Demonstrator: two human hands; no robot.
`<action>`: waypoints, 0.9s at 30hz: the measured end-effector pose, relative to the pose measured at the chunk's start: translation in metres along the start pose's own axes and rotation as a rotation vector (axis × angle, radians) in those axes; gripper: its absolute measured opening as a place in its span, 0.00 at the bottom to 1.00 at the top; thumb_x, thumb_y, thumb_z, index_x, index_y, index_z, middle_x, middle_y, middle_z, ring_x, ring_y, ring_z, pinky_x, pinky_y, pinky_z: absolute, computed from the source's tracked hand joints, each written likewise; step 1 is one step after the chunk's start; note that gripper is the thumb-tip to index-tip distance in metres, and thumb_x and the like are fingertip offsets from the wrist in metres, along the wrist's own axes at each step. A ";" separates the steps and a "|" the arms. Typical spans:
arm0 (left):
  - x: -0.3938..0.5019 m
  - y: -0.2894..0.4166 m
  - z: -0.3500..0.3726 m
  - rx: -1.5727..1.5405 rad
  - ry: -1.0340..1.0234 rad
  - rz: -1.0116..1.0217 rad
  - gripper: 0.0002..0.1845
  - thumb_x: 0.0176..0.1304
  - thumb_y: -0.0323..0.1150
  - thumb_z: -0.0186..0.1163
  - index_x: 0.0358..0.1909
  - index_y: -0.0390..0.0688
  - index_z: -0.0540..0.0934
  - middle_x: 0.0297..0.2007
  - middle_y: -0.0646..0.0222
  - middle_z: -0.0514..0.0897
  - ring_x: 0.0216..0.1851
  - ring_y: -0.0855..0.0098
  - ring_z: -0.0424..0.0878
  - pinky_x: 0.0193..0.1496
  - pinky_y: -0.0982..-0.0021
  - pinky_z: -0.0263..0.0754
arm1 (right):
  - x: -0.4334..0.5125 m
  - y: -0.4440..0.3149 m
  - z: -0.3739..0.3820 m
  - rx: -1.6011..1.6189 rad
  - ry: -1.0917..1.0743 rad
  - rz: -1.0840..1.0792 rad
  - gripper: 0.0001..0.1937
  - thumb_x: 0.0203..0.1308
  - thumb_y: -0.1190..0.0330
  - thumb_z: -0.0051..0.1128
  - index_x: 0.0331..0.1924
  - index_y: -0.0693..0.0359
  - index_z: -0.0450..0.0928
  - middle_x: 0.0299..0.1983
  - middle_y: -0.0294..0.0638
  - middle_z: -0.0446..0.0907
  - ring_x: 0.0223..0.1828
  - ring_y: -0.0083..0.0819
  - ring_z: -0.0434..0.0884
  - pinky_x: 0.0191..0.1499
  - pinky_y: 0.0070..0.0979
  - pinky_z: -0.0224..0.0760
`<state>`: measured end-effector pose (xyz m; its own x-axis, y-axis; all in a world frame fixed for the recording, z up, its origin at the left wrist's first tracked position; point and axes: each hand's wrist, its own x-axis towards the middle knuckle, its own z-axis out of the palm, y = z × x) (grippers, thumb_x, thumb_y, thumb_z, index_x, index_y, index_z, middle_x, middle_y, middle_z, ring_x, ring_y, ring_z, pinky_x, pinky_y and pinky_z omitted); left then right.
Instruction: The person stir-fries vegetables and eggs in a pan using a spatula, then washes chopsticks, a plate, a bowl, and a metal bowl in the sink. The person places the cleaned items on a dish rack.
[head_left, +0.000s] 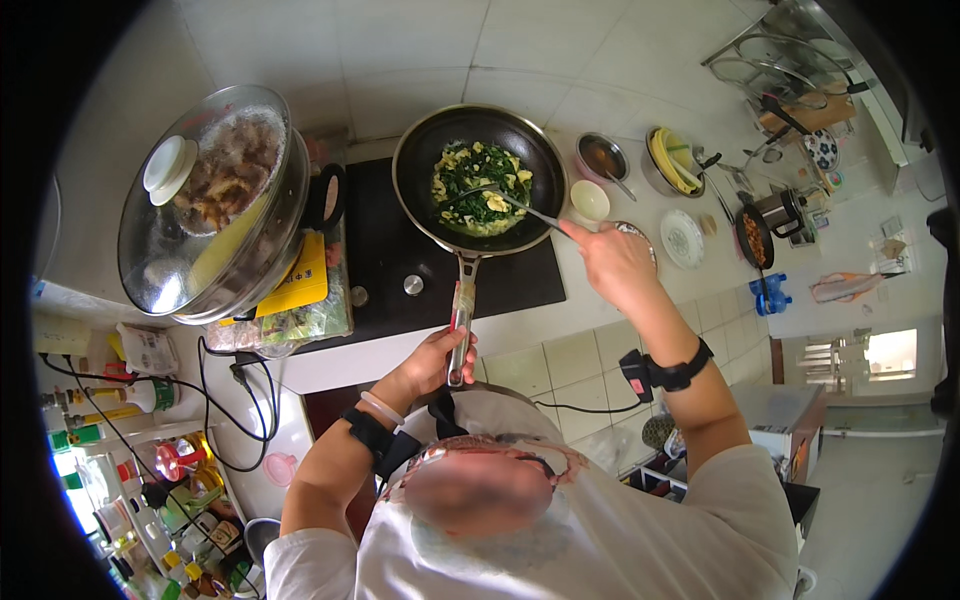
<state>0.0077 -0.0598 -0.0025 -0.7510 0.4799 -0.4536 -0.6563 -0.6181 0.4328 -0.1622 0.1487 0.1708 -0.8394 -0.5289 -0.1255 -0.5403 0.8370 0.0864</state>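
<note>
A dark wok (420, 142) with a long metal handle (462, 307) rests on a black cooktop (517, 281). Chopped leafy greens with pieces of scrambled egg (480, 202) lie in its middle. My left hand (439, 356) grips the end of the wok's handle. My right hand (611, 259), above the wok's right side, holds a metal spatula (525, 210) by its handle. The spatula reaches over the rim, and its head lies among the greens and egg.
Left of the wok stands a large pan with a domed glass lid (169, 247), pieces of food showing through it. On the right are a steel bowl with brown liquid (602, 156), a pale green bowl (590, 200) and a white plate (682, 238). A black power cable (270, 412) loops across the left counter.
</note>
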 end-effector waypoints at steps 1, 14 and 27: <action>0.000 0.000 0.000 -0.004 0.002 -0.003 0.17 0.70 0.44 0.43 0.41 0.37 0.69 0.27 0.66 0.75 0.24 0.70 0.75 0.30 0.66 0.77 | 0.002 -0.004 0.001 -0.036 -0.122 0.034 0.23 0.55 0.75 0.51 0.56 0.47 0.73 0.30 0.48 0.77 0.29 0.46 0.78 0.33 0.38 0.72; 0.000 0.000 0.001 -0.004 -0.023 0.010 0.17 0.70 0.44 0.44 0.42 0.38 0.69 0.27 0.66 0.74 0.24 0.71 0.74 0.31 0.66 0.77 | 0.082 0.074 -0.039 -0.130 0.031 0.195 0.12 0.54 0.69 0.48 0.40 0.59 0.81 0.37 0.51 0.81 0.41 0.48 0.80 0.42 0.41 0.73; 0.000 -0.003 0.000 0.003 -0.008 0.051 0.17 0.70 0.44 0.43 0.41 0.38 0.69 0.26 0.68 0.74 0.22 0.73 0.74 0.29 0.69 0.78 | 0.151 0.031 -0.096 -0.213 -0.045 -0.154 0.09 0.54 0.64 0.55 0.35 0.57 0.81 0.32 0.43 0.82 0.30 0.39 0.82 0.29 0.33 0.73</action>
<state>0.0099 -0.0581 -0.0043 -0.7841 0.4526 -0.4247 -0.6173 -0.6401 0.4574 -0.3114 0.0814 0.2494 -0.7455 -0.6369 -0.1968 -0.6657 0.6964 0.2680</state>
